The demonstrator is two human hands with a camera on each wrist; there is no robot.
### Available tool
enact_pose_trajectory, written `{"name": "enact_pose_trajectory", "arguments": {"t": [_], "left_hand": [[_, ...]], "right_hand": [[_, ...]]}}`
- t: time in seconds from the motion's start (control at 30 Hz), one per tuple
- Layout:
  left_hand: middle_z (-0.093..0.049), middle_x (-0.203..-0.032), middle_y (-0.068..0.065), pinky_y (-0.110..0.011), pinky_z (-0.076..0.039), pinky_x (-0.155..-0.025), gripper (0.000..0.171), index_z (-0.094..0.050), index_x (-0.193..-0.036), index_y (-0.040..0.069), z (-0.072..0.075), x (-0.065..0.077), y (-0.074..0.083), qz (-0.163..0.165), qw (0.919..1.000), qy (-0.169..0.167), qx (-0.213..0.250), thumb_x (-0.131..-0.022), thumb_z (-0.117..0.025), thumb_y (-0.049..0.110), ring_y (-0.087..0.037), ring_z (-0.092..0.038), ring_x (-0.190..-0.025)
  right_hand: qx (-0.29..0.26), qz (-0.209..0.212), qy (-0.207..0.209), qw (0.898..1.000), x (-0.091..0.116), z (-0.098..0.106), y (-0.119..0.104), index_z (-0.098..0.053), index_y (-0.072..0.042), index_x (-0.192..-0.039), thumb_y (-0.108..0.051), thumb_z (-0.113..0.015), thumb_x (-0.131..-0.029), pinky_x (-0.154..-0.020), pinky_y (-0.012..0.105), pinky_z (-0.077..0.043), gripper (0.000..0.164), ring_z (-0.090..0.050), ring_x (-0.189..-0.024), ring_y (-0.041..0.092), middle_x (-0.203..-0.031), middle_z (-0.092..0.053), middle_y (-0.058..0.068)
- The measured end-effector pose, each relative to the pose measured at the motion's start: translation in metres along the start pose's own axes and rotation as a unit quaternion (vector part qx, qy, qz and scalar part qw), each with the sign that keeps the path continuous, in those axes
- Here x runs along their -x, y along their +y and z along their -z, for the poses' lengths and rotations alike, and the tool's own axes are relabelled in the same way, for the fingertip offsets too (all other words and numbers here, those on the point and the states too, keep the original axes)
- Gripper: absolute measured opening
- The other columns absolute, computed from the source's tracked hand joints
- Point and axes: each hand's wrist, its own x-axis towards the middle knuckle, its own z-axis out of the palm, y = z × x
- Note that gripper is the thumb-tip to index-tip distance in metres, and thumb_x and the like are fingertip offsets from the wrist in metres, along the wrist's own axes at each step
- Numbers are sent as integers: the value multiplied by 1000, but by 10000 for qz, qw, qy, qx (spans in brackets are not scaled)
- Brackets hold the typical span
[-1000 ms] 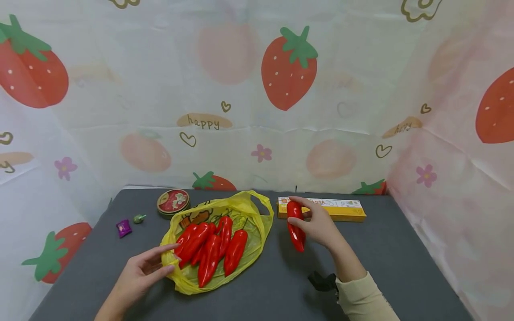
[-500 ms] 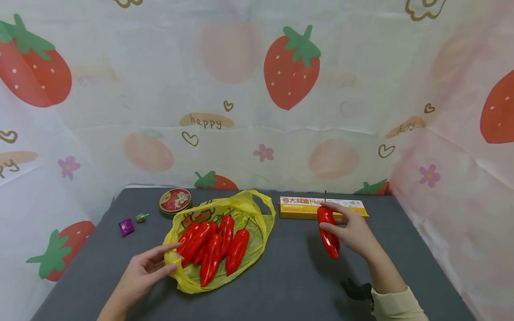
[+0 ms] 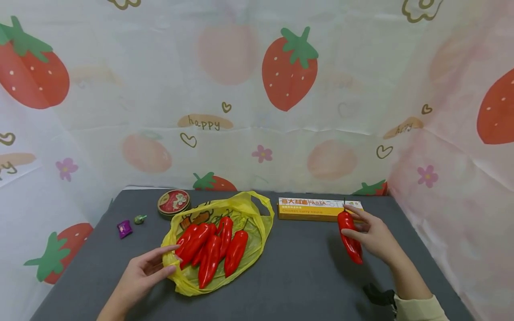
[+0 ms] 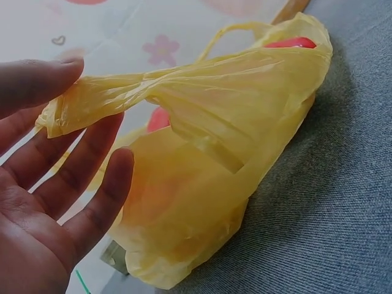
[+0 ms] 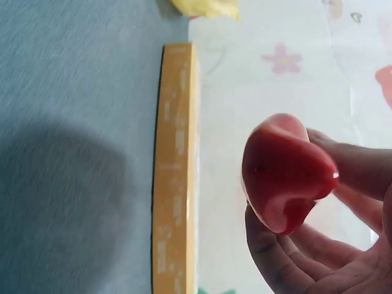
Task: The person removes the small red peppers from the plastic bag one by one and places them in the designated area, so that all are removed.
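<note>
A glossy red chili pepper [image 3: 350, 240] is pinched between the thumb and fingers of my right hand [image 3: 373, 234], held above the table on the right side. In the right wrist view the same pepper [image 5: 285, 174] points its tip at the camera. My left hand [image 3: 142, 274] pinches the left edge of a yellow plastic bag [image 3: 257, 261]. The left wrist view shows the bag's edge [image 4: 98, 101] between thumb and fingers. Several red peppers [image 3: 210, 261] lie in the open bag, stems toward the back.
A yellow and white pasta box [image 3: 309, 213] lies at the table's back, left of the held pepper. Behind the bag stands a round red tin [image 3: 174, 202]. A purple wrapped candy [image 3: 124, 229] and a small green item [image 3: 139, 219] lie to the left.
My right hand has carried the pepper to the right, from in front of the box's left end to its right end. The left hand keeps its hold on the bag.
</note>
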Motion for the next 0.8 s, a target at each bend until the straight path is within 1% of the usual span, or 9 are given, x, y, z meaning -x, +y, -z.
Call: {"name": "enact_pose_trajectory", "arguments": {"t": [0.1,0.23,0.3,0.43,0.53,0.7,0.8], "left_hand": [[-69,-119,-7,-25,-60,-78,44,-61,-137,4,0,1,0,-34,10000,29,-29,-95,-71,15,-13,-67,-90],[-69,-120,-2,-25,-60,-76,43,-61,-136,4,0,1,0,-126,9999,71,-48,-95,-70,15,-12,-67,-89],[-69,-123,-3,-25,-60,-77,43,-61,-136,4,-1,1,0,-150,9998,77,-43,-95,-70,15,-12,-67,-90],[-68,-122,-11,-26,-60,-77,43,-61,-136,3,-1,0,1,-146,9999,3,8,-96,-70,15,-13,-67,-90],[-68,-123,-13,-25,-60,-78,44,-60,-137,3,-1,0,1,-111,9999,-15,26,-96,-70,15,-13,-67,-92],[-67,-125,-11,-24,-59,-80,44,-61,-137,5,0,0,0,-110,9999,82,-17,-96,-70,16,-11,-67,-94],[-67,-124,-12,-25,-59,-81,45,-59,-138,3,0,0,0,-164,9998,92,40,-95,-70,14,-11,-67,-95]], "right_hand": [[42,-78,126,9999,3,7,10,-43,-16,-153,-34,-76,-90,-79,49,-61,73,-59,-117,53,-143,-50,32],[122,-260,160,9995,4,16,24,-46,-14,-151,-38,-76,-90,-78,50,-61,72,-59,-119,54,-144,-49,31],[90,-379,91,9992,4,20,33,-46,-13,-151,-39,-76,-90,-79,50,-61,73,-57,-121,54,-146,-48,31],[-17,-642,-67,9979,5,26,54,-44,-12,-153,-41,-74,-91,-82,50,-61,74,-52,-125,57,-147,-43,33],[6,-774,-137,9969,6,29,69,-44,-11,-153,-40,-74,-92,-82,47,-61,74,-53,-125,56,-147,-43,36],[332,-1015,-246,9940,7,32,83,-44,-9,-152,-40,-75,-91,-81,46,-61,75,-52,-125,55,-146,-44,37],[610,-1182,-351,9905,7,34,87,-44,-9,-152,-42,-75,-90,-80,45,-61,78,-53,-122,54,-144,-46,36]]}}
